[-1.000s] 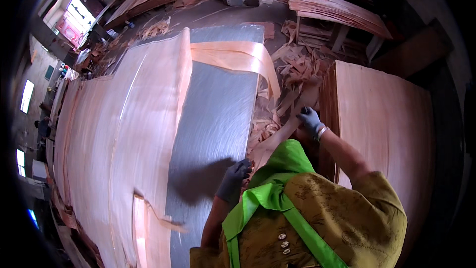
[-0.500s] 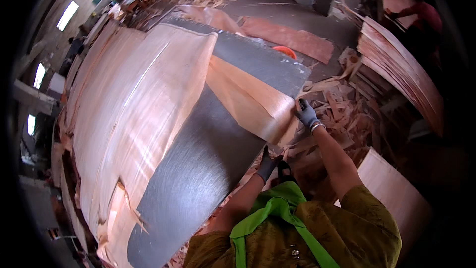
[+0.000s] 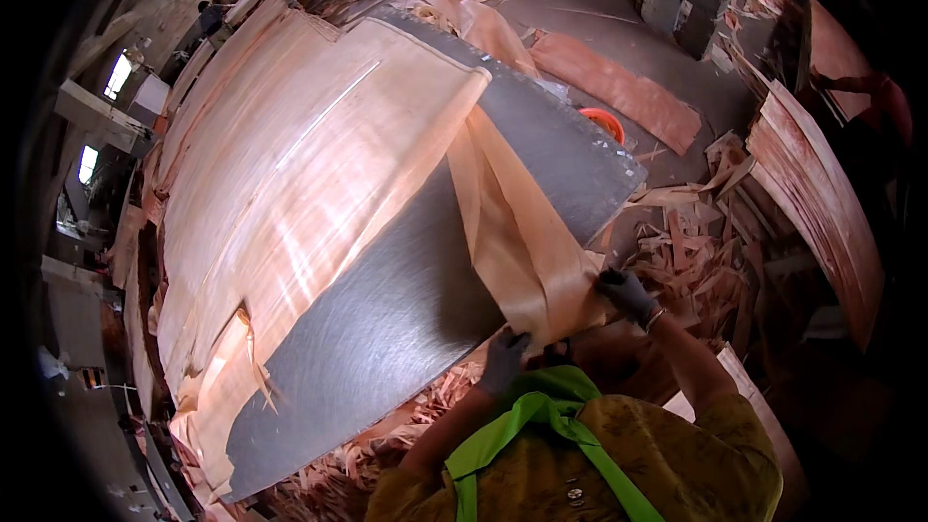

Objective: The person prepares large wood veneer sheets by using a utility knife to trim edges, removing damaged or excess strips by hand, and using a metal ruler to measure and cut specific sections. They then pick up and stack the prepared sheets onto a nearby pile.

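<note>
A long, thin strip of wood veneer (image 3: 527,251) runs from beside the large sheet across a smooth grey tabletop (image 3: 377,329) and past its near edge toward my body. My right hand (image 3: 628,297), in a grey glove, is closed on the strip's right edge. At its near left corner, my gloved left hand (image 3: 505,363) pinches the strip; part of those fingers is hidden. The strip is creased and bends between both hands. A broad, pale veneer sheet (image 3: 309,145) covers the table's left part, with a torn flap (image 3: 224,353) at its near edge.
Veneer scraps (image 3: 691,275) heap on the floor right of the table, and more shavings lie under its near edge. An orange bowl (image 3: 604,124) sits beyond the far edge. Stacked curved veneer sheets (image 3: 812,203) stand at right, near another person's arm (image 3: 860,84).
Both hands have drawn the strip's near end toward my body, off the table's edge. The strip now hangs longer and more lengthwise. My view has shifted slightly.
</note>
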`<state>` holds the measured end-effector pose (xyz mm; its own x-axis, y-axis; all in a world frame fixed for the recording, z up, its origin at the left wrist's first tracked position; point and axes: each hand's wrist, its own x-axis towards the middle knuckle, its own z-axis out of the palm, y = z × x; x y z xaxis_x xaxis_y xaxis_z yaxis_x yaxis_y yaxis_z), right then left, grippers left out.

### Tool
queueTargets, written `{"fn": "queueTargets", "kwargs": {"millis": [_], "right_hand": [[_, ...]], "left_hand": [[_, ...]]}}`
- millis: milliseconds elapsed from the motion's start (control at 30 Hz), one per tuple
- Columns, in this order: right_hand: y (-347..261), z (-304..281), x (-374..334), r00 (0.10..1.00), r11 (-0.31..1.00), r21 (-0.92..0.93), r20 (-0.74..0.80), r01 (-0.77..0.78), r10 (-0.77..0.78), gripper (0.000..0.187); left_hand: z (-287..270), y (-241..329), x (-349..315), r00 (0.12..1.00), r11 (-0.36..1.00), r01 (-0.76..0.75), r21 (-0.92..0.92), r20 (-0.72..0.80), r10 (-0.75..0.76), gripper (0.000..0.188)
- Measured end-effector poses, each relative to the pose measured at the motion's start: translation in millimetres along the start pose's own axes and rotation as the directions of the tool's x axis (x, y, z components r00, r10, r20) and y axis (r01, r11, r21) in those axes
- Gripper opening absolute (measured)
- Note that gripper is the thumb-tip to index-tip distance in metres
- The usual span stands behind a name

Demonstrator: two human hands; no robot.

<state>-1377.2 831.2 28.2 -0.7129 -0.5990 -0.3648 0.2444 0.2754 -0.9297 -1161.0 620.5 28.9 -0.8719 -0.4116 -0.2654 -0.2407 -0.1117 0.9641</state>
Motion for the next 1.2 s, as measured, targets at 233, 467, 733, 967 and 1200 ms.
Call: {"fn": "queueTargets", "kwargs": {"millis": [233,467,733,967,1200], "right_hand": [[-22,117,-59,0.991,0.955,0.288,0.128,-0.066,0.03,0.015],[-29,226,-70,0.72,0.97,-0.047,0.678,0.24,-0.146,0.023],[-61,217,-8,0.932,0.989,0.07,0.334,0.128,-0.144,0.018],[-93,137,126,0.975,0.973,0.079,0.025,0.218,-0.221,0.02],[-120,91,192,0.996,0.984,0.173,-0.077,-0.037,0.051,0.026]], "left_hand": [[-105,114,-44,0.994,0.979,-0.012,0.203,-0.102,0.034,0.023],[-217,225,-61,0.993,0.863,-0.02,0.504,-0.091,0.076,0.024],[-360,232,-36,0.997,0.649,0.06,0.759,-0.074,-0.006,0.033],[-297,174,16,0.896,0.328,0.088,0.94,-0.219,0.387,0.065],[-184,113,88,0.951,0.076,0.239,0.968,-0.249,0.185,0.113]]}}
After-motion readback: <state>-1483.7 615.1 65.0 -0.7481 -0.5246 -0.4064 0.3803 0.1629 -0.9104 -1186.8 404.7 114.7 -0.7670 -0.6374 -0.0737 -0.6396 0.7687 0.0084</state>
